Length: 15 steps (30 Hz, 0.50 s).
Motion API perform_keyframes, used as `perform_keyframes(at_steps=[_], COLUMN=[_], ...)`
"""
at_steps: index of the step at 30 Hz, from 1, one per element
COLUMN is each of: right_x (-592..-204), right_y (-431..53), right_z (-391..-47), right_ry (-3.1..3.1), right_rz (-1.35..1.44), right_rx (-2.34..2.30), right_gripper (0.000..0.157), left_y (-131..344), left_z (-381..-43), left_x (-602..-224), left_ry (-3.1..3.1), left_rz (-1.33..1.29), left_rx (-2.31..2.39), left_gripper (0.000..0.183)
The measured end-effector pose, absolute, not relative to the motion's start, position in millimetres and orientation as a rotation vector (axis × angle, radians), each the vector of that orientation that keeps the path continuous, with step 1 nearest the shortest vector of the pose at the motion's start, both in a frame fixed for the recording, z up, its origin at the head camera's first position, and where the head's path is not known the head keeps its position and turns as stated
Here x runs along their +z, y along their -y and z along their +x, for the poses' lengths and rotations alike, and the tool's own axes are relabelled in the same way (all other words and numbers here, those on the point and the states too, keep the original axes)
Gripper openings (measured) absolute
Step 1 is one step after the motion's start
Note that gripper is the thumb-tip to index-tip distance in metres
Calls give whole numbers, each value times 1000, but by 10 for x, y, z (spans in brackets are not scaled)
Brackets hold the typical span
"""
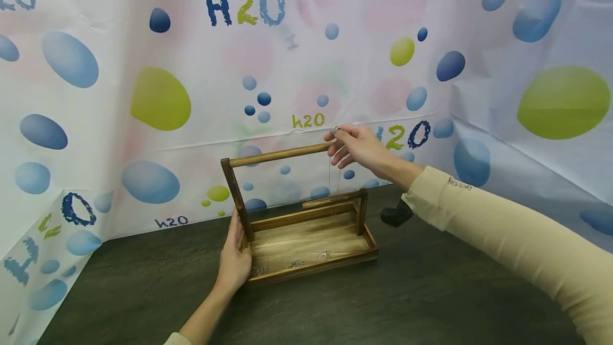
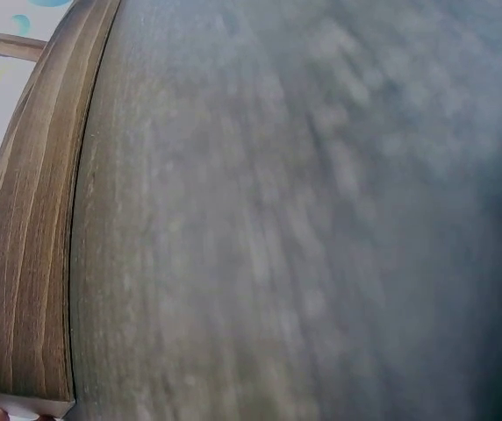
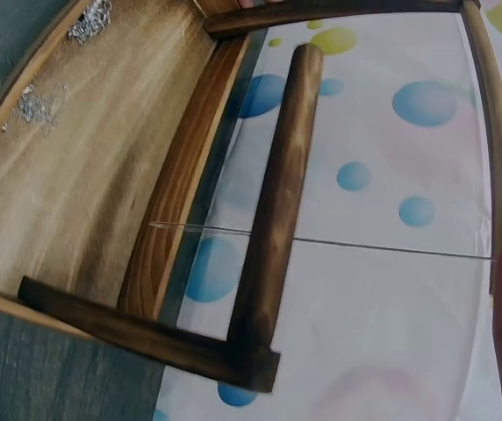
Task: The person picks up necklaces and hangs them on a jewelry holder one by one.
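Note:
A brown wooden jewelry stand (image 1: pixel 311 268) has a shallow tray, a tall crossbar (image 1: pixel 278 156) and a lower one (image 1: pixel 342 196) behind. My left hand (image 1: pixel 235 265) holds the tray's left end, its fingers along the side by the post. High at the right end of the tall bar, my right hand (image 1: pixel 356 148) pinches a bunched silver chain (image 1: pixel 334 131) between thumb and forefinger. Thin strands hang below these fingers. In the right wrist view, a fine strand (image 3: pixel 391 250) stretches from near the hand across the lower bar. Post wood (image 2: pixel 32 210) fills the left wrist view's left side.
Small silver chain heaps lie along the tray's front: left (image 1: pixel 259 270), middle (image 1: pixel 295 264) and right (image 1: pixel 324 254). Beneath the stand is a dark tabletop (image 1: pixel 407 292). A printed backdrop (image 1: pixel 215 68) rises behind it. Something black (image 1: pixel 396 214) shows below the right cuff.

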State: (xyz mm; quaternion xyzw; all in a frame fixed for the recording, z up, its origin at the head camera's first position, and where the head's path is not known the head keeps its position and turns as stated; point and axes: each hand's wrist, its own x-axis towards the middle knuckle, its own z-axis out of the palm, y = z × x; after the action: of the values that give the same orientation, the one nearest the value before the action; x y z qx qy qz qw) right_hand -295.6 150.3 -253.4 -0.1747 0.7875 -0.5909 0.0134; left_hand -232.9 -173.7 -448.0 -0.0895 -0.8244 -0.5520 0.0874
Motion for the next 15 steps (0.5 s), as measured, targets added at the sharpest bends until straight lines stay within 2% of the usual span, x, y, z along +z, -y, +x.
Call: perform_keyframes(at_steps=[15], right_x=[-2368], right_y=[-1555], right_z=[-3095], right_ry=[-2527], right_rz=[-480], right_rx=[-1903], right_gripper=[37], left_y=[1732], left_z=[-2330], left_x=[-4472], left_ry=[2474], left_rz=[-230], left_rx=[-1631], left_gripper=[104])
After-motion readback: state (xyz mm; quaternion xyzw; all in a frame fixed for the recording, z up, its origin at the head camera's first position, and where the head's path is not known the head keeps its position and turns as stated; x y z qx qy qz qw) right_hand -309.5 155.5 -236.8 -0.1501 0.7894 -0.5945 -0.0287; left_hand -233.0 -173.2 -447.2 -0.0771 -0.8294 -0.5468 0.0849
